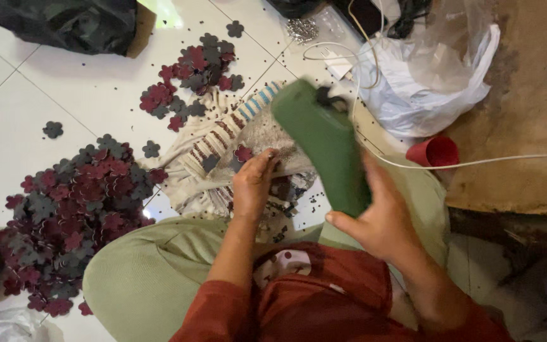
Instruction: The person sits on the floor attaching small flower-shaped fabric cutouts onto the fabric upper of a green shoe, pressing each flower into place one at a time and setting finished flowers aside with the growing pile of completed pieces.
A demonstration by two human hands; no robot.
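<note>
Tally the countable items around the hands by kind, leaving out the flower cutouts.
Green glue gun, in the right hand: 1
Red cup: 1
White plastic bag: 1
Patterned cloth, under the left hand: 1
Total: 4

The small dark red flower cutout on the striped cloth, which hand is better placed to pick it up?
Left hand: its fingertips rest beside the flower cutout, while the right hand grips the green glue gun.
</note>
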